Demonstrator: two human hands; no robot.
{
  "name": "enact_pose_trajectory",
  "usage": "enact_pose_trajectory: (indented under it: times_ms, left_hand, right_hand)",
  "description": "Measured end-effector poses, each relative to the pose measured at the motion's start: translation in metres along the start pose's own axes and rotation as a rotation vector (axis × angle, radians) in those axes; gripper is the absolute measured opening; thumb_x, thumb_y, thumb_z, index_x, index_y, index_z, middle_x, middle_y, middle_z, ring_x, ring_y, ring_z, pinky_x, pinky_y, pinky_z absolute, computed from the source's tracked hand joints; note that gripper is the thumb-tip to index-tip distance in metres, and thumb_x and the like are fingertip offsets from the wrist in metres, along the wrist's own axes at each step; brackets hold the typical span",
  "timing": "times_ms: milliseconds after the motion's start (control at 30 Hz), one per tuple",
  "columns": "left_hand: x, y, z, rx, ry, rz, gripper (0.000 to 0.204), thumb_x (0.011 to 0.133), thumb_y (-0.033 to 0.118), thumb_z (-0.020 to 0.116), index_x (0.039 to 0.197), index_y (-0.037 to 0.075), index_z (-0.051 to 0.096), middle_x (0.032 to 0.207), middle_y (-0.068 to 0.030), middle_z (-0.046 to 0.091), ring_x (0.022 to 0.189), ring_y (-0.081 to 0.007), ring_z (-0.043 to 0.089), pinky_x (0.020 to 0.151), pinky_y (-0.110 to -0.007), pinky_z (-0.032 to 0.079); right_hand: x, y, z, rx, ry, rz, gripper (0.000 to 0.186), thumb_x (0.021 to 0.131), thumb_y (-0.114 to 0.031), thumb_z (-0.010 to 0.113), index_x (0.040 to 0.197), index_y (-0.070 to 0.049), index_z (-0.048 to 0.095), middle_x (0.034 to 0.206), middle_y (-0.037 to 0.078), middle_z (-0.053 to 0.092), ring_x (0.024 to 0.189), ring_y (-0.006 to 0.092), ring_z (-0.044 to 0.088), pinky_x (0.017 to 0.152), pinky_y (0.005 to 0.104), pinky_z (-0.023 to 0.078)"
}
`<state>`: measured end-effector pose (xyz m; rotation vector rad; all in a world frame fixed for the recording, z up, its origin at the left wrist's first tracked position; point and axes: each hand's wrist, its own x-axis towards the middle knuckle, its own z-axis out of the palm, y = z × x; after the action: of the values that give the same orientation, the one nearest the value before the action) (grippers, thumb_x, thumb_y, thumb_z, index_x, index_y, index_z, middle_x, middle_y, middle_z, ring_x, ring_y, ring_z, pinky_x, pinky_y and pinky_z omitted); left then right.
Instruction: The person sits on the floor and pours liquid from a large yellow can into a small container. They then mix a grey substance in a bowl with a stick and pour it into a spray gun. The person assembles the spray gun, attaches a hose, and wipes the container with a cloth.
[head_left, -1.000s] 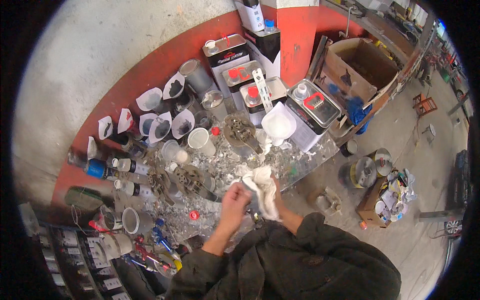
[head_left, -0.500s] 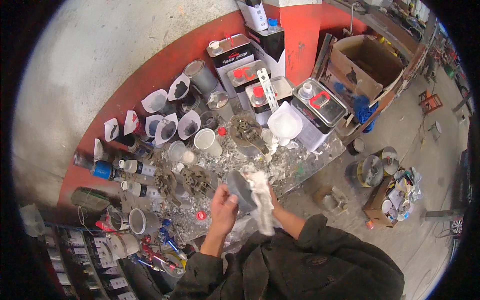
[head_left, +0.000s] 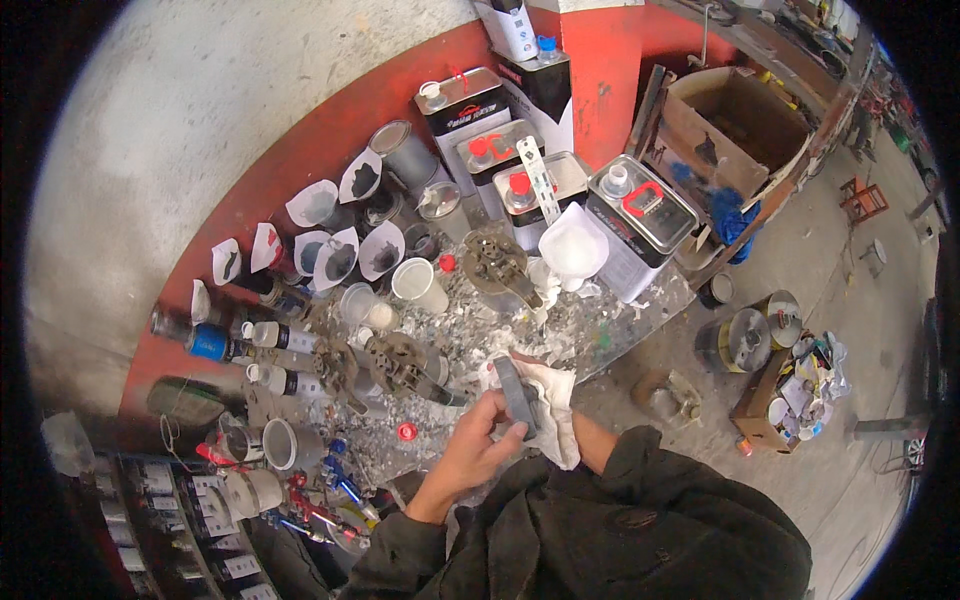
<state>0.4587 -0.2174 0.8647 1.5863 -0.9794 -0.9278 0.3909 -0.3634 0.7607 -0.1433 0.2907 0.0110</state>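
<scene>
In front of my body, above the near edge of the bench, my left hand [head_left: 477, 435] grips a dark grey, rounded flat piece [head_left: 514, 396], its thumb and fingers on the lower left side. The piece is tilted so that its narrow edge shows; its exact kind is unclear. My right hand [head_left: 592, 440] is wrapped in a crumpled white cloth [head_left: 556, 400] pressed against the far side of the grey piece. The cloth hides most of the right fingers.
Paint-spattered bench [head_left: 630, 330] ahead holds metal cans [head_left: 640, 215], a white funnel-like cup [head_left: 573, 245], plastic cups [head_left: 420, 285] and rusty clamp-like tools [head_left: 395, 362]. Spray guns [head_left: 310, 510] hang at lower left. A box of waste [head_left: 785, 410] and drums [head_left: 735, 340] stand on the right floor.
The grey piece has turned from its broad face to its edge and shifted slightly right. The white cloth, hanging long before, is now bunched against it.
</scene>
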Motion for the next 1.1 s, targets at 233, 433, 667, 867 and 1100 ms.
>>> enact_pose_trajectory:
  times_ms: [233,433,667,867,1100]
  left_hand:
    - [0.011,-0.001,0.007,0.358,0.115,0.242,0.021,0.088,0.009,0.066,0.100,0.001,0.051,0.087,-0.0126,0.054,0.075,-0.0247,0.056,0.071,-0.033,0.046]
    - [0.013,-0.007,0.013,0.530,0.142,0.136,0.021,0.089,0.010,0.064,0.100,-0.001,0.051,0.089,-0.0189,0.056,0.081,-0.0395,0.057,0.071,-0.042,0.047]
    - [0.010,-0.010,0.007,0.673,0.092,0.238,0.024,0.086,0.009,0.066,0.102,0.000,0.051,0.089,-0.0190,0.055,0.083,-0.0398,0.056,0.071,-0.045,0.046]
    - [0.015,-0.006,0.003,0.905,0.062,0.273,0.025,0.083,0.009,0.067,0.102,0.001,0.052,0.095,-0.0173,0.055,0.088,-0.0377,0.057,0.072,-0.044,0.047]
    - [0.013,-0.004,0.016,1.091,0.032,0.427,0.021,0.085,0.012,0.062,0.104,0.005,0.056,0.099,-0.0130,0.058,0.094,-0.0311,0.057,0.080,-0.039,0.047]
  right_hand:
    - [0.006,0.011,0.011,-0.186,0.324,-0.282,0.031,0.102,-0.033,0.045,0.109,-0.009,0.063,0.090,0.006,0.065,0.076,0.0181,0.063,0.067,0.0319,0.053]
    - [-0.018,0.039,0.014,-0.550,0.533,-0.255,0.037,0.104,-0.029,0.037,0.121,-0.006,0.059,0.102,0.003,0.063,0.091,0.0126,0.059,0.080,0.0273,0.048]
    - [-0.019,0.023,-0.004,-0.718,0.563,-0.150,0.045,0.105,-0.032,0.036,0.128,0.002,0.055,0.121,0.015,0.061,0.109,0.0253,0.061,0.095,0.0386,0.047]
    - [-0.028,-0.004,0.002,-0.343,0.539,-0.391,0.036,0.103,-0.029,0.043,0.121,-0.002,0.058,0.105,0.009,0.065,0.089,0.0188,0.063,0.079,0.0346,0.052]
    - [-0.015,0.013,0.007,-0.900,0.432,-0.676,0.033,0.102,-0.031,0.054,0.101,0.000,0.066,0.083,-0.002,0.062,0.077,0.0065,0.053,0.069,0.0263,0.044]
